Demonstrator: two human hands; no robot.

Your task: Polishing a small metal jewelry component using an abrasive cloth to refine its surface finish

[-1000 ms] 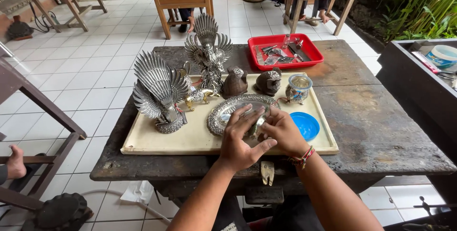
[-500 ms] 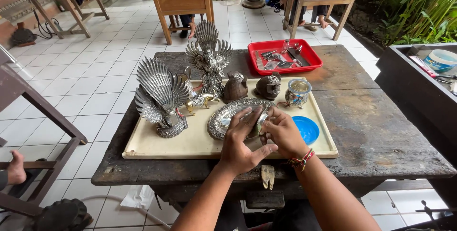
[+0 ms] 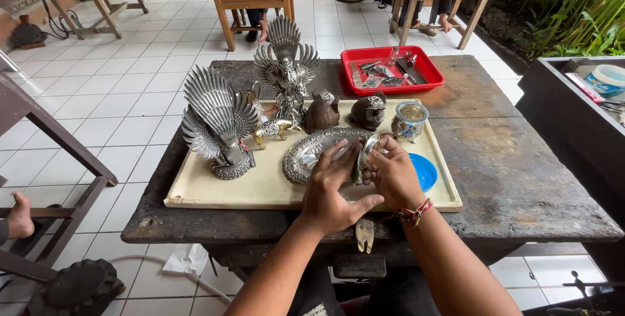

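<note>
Small shiny silver oval piece [image 3: 364, 154] sits just right of the frame's centre, pinched upright between both hands. Right hand [image 3: 392, 174] is curled around it from the right side, fingers closed on its edge, with a red-and-multicolour woven bracelet [image 3: 412, 214] on that wrist. Left hand [image 3: 331, 189] comes in from the left, fingers stretched flat against the piece and partly over the big oval embossed silver tray [image 3: 312, 153], thumb sticking out to the right lower down. So both hands are gripping the same little piece.

All of this is above a cream rectangular board [image 3: 260, 189] lying on a dark weathered wooden table [image 3: 521, 186]. Just right of the right hand there's a round blue plastic lid [image 3: 425, 171] on the board.

Further up the board: a silver fan-tailed bird figure [image 3: 217, 124] at centre left, a taller winged silver statue [image 3: 285, 65] behind it, a small gold animal figurine [image 3: 268, 129] between them, two dark rounded metal figurines [image 3: 345, 111] near the middle, and a small glass jar with silver trim [image 3: 409, 120] to their right.

Upper right of centre, a red plastic tray [image 3: 433, 75] with metal tools sits on the table beyond the board. At the far left edge, somebody else's bare foot [image 3: 19, 215] rests on a wooden frame.
</note>
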